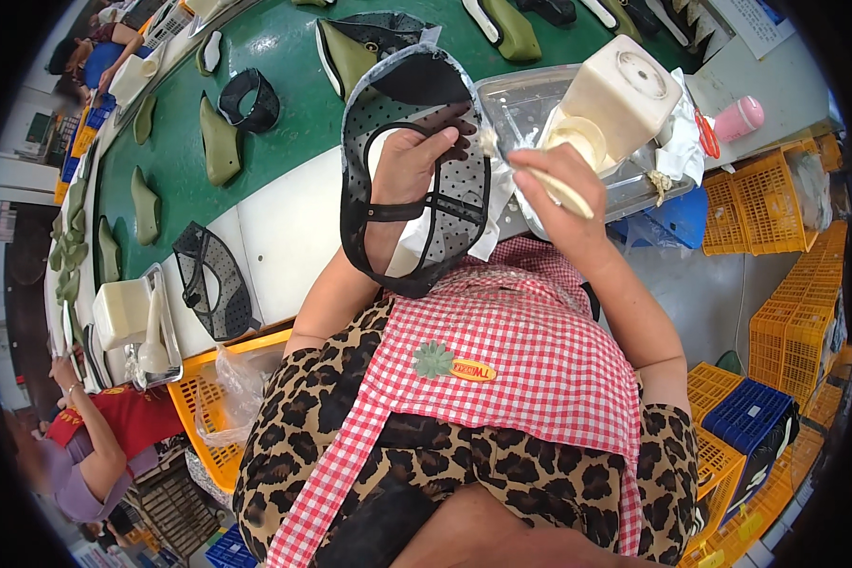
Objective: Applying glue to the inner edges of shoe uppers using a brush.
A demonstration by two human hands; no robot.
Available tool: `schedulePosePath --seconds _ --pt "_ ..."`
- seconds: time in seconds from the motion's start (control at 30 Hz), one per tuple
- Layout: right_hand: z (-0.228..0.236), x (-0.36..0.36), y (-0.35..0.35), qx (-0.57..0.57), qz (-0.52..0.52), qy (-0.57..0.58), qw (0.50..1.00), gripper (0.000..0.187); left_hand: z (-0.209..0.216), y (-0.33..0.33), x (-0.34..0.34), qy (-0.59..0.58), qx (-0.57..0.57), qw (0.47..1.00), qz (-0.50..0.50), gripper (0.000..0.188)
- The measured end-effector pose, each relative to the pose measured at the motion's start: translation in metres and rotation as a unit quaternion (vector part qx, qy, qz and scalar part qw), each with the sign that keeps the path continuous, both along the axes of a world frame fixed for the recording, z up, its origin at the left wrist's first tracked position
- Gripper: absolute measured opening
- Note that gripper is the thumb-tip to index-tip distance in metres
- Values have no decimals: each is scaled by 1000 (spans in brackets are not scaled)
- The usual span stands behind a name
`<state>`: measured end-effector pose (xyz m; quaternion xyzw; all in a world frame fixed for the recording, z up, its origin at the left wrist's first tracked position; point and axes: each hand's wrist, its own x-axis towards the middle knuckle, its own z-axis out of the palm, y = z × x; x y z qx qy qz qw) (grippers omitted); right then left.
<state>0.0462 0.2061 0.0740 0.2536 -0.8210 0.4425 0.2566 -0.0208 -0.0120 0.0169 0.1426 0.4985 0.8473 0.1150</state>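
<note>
My left hand (pixel 405 175) is closed on a black dotted mesh shoe upper (pixel 464 204) with a strap and dark edging, held up in front of my chest. The fingers are partly inside it, and the thumb shows through the opening. In my right hand (pixel 563 204) is a brush with a pale handle (pixel 570 195). Its whitish tip is close to the upper's right edge; I cannot tell whether they touch. Right behind that hand, a cream square plastic container (pixel 625 85) lies tilted in a clear tray (pixel 516 92), its round mouth toward me.
A green conveyor (pixel 284 142) carries olive shoe lasts (pixel 220 142) and dark uppers. Another mesh upper (pixel 213 279) lies on the white ledge at left. Red scissors (pixel 705 133) and a pink bottle (pixel 738 117) are at right. Yellow crates (pixel 795 303) flank me. Co-workers (pixel 104 445) work at left.
</note>
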Motion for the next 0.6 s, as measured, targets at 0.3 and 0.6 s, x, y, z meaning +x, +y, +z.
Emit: schedulePosePath --seconds 0.3,0.6 --pt "-23 39 11 -12 10 -107 994 21 6 6 4 -55 45 997 20 33" --pt "3 10 0 -1 3 64 998 21 21 12 17 -118 63 991 21 34"
